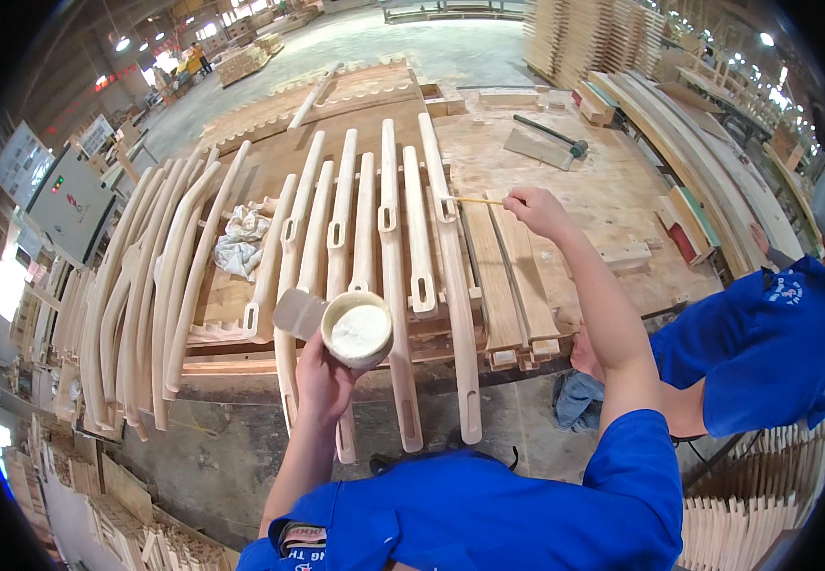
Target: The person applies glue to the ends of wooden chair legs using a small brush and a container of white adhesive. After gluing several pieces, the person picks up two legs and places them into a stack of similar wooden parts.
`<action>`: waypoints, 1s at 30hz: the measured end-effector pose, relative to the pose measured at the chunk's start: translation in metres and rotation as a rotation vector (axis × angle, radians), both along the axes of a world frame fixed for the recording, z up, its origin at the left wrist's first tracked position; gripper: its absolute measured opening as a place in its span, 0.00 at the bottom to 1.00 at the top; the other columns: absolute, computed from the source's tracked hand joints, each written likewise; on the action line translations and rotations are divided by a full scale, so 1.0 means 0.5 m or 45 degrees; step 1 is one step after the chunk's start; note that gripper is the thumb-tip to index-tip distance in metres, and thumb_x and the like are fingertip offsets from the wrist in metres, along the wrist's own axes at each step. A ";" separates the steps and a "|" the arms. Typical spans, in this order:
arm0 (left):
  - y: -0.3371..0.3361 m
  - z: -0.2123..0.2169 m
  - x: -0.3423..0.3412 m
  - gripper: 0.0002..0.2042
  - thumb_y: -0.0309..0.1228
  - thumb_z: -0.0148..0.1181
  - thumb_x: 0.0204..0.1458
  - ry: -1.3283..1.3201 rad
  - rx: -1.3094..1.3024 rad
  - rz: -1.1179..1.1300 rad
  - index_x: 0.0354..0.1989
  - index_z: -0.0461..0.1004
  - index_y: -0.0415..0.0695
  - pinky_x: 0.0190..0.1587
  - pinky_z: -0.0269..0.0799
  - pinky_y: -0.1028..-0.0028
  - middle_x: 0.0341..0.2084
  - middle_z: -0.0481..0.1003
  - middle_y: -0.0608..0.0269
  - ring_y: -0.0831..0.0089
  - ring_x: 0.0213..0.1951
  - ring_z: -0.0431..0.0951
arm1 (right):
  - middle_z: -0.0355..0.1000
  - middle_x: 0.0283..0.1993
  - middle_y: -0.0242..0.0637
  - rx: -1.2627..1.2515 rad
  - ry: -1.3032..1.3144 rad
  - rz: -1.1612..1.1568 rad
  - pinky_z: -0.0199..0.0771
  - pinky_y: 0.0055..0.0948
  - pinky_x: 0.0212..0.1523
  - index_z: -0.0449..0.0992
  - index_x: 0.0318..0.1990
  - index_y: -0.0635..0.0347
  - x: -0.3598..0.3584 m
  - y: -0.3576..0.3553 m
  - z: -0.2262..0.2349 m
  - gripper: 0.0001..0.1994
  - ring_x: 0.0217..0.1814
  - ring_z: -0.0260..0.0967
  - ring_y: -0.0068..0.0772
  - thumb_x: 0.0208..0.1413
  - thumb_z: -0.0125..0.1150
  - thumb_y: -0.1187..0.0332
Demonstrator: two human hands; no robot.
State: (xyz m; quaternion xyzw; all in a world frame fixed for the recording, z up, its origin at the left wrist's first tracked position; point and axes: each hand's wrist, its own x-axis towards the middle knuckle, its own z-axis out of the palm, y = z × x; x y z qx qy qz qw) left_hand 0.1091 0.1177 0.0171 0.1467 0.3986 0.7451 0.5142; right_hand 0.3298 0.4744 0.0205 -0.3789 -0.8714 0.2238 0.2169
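Note:
My left hand [322,381] is closed around a round cup [360,330] of thick white liquid that looks like glue. A flat greyish piece [298,312] juts out beside the cup; whether it is a lid or a scraper I cannot tell. Between the closed fingers of my right hand [536,211] is a thin stick [477,200], pointing left. Its tip is at the slot of a long pale wooden leg [452,285], the rightmost in a row of slotted wooden pieces. Close to my left hand lies another slotted wooden piece [399,352], partly behind the cup.
A mallet [555,138] lies on the plywood bench [612,181]. Crumpled white cloth [241,243] and several curved wooden pieces [151,285] are to the left. Two flat boards [503,276] lie right of the legs. A co-worker in blue [755,333] is close on my right.

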 end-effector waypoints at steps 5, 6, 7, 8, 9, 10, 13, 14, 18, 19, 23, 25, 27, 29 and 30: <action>-0.012 0.007 -0.002 0.19 0.39 0.34 0.63 0.000 -0.119 0.226 0.52 0.65 0.41 0.27 0.65 0.74 0.41 0.73 0.61 0.73 0.34 0.73 | 0.76 0.33 0.36 0.147 -0.048 -0.046 0.63 0.44 0.44 0.78 0.34 0.52 -0.028 0.038 -0.022 0.13 0.39 0.73 0.37 0.52 0.55 0.54; -0.025 0.005 -0.006 0.19 0.39 0.34 0.63 0.009 -0.115 0.242 0.52 0.65 0.41 0.28 0.67 0.74 0.41 0.73 0.61 0.73 0.35 0.74 | 0.76 0.32 0.35 0.159 -0.035 -0.032 0.62 0.45 0.45 0.78 0.33 0.51 -0.039 0.036 -0.022 0.13 0.39 0.73 0.36 0.51 0.56 0.54; -0.033 0.008 -0.007 0.19 0.39 0.34 0.63 0.018 -0.113 0.255 0.52 0.65 0.41 0.29 0.68 0.73 0.42 0.73 0.60 0.72 0.36 0.74 | 0.76 0.32 0.34 0.171 -0.022 -0.019 0.60 0.46 0.46 0.78 0.32 0.51 -0.047 0.033 -0.023 0.12 0.38 0.72 0.35 0.50 0.57 0.54; -0.036 0.012 -0.004 0.19 0.39 0.35 0.63 -0.016 -0.151 0.310 0.53 0.65 0.41 0.34 0.73 0.71 0.44 0.73 0.58 0.70 0.41 0.76 | 0.76 0.31 0.33 0.166 -0.004 0.020 0.59 0.45 0.47 0.78 0.32 0.51 -0.049 0.031 -0.022 0.12 0.38 0.72 0.34 0.50 0.57 0.54; -0.039 0.010 -0.005 0.19 0.38 0.35 0.62 0.004 -0.133 0.295 0.54 0.64 0.40 0.36 0.74 0.70 0.45 0.73 0.58 0.69 0.42 0.75 | 0.75 0.30 0.31 0.172 0.007 0.049 0.57 0.43 0.47 0.77 0.31 0.50 -0.041 0.036 -0.018 0.11 0.37 0.72 0.34 0.50 0.58 0.55; -0.046 0.006 -0.007 0.19 0.38 0.35 0.62 0.024 -0.116 0.281 0.54 0.64 0.40 0.38 0.74 0.69 0.45 0.72 0.57 0.68 0.44 0.75 | 0.75 0.30 0.30 0.177 0.018 0.078 0.56 0.42 0.48 0.77 0.31 0.50 -0.035 0.040 -0.016 0.11 0.37 0.71 0.33 0.49 0.58 0.55; -0.054 -0.016 -0.022 0.19 0.37 0.35 0.62 0.060 -0.068 0.232 0.55 0.64 0.39 0.41 0.75 0.67 0.47 0.72 0.56 0.66 0.46 0.75 | 0.74 0.28 0.29 0.346 0.112 0.078 0.53 0.40 0.48 0.77 0.30 0.49 -0.027 0.056 -0.021 0.09 0.35 0.70 0.32 0.48 0.60 0.56; -0.052 -0.022 -0.024 0.19 0.37 0.35 0.62 0.068 -0.052 0.214 0.55 0.64 0.39 0.42 0.75 0.66 0.47 0.72 0.56 0.65 0.46 0.75 | 0.74 0.28 0.29 0.378 0.118 0.070 0.52 0.40 0.48 0.77 0.29 0.48 -0.028 0.061 -0.026 0.08 0.35 0.70 0.31 0.49 0.60 0.57; -0.035 -0.011 -0.011 0.19 0.37 0.35 0.62 0.019 -0.081 0.239 0.54 0.64 0.39 0.44 0.75 0.66 0.48 0.72 0.55 0.65 0.47 0.75 | 0.73 0.27 0.27 0.407 0.117 0.131 0.51 0.41 0.50 0.76 0.28 0.48 -0.036 0.059 -0.042 0.07 0.37 0.69 0.29 0.49 0.61 0.58; -0.036 -0.015 -0.011 0.19 0.37 0.35 0.62 0.019 -0.075 0.236 0.54 0.64 0.39 0.44 0.75 0.65 0.48 0.71 0.55 0.64 0.47 0.75 | 0.73 0.27 0.27 0.396 0.111 0.172 0.50 0.42 0.50 0.76 0.28 0.47 -0.037 0.057 -0.041 0.07 0.37 0.69 0.28 0.49 0.61 0.58; -0.040 -0.023 -0.017 0.19 0.36 0.34 0.63 -0.001 -0.011 0.158 0.56 0.63 0.39 0.50 0.73 0.61 0.51 0.70 0.53 0.61 0.50 0.73 | 0.73 0.28 0.25 0.339 0.101 0.113 0.49 0.40 0.51 0.75 0.27 0.48 -0.029 0.063 -0.037 0.07 0.38 0.68 0.27 0.49 0.61 0.58; -0.034 -0.024 -0.016 0.19 0.36 0.34 0.62 0.002 -0.007 0.163 0.56 0.63 0.39 0.49 0.73 0.61 0.51 0.70 0.53 0.61 0.51 0.73 | 0.73 0.28 0.25 0.399 0.166 0.120 0.48 0.40 0.51 0.75 0.26 0.48 -0.039 0.063 -0.042 0.07 0.38 0.68 0.27 0.48 0.61 0.58; -0.032 -0.024 -0.013 0.19 0.37 0.35 0.62 0.015 -0.017 0.185 0.55 0.63 0.38 0.48 0.74 0.62 0.50 0.70 0.54 0.62 0.50 0.73 | 0.73 0.28 0.25 0.400 0.151 0.193 0.49 0.40 0.50 0.75 0.26 0.48 -0.031 0.059 -0.043 0.07 0.38 0.68 0.27 0.48 0.62 0.58; -0.031 -0.021 -0.007 0.20 0.39 0.36 0.62 0.036 -0.039 0.225 0.54 0.65 0.38 0.46 0.74 0.64 0.49 0.71 0.55 0.65 0.48 0.74 | 0.73 0.28 0.24 0.376 0.144 0.247 0.49 0.39 0.49 0.75 0.26 0.48 -0.026 0.052 -0.043 0.07 0.38 0.68 0.27 0.48 0.62 0.59; -0.029 -0.016 -0.003 0.20 0.38 0.36 0.62 0.042 -0.053 0.228 0.54 0.65 0.38 0.46 0.74 0.64 0.49 0.71 0.55 0.65 0.48 0.74 | 0.73 0.28 0.24 0.356 0.138 0.256 0.49 0.39 0.49 0.75 0.26 0.48 -0.015 0.051 -0.042 0.07 0.38 0.68 0.27 0.48 0.62 0.59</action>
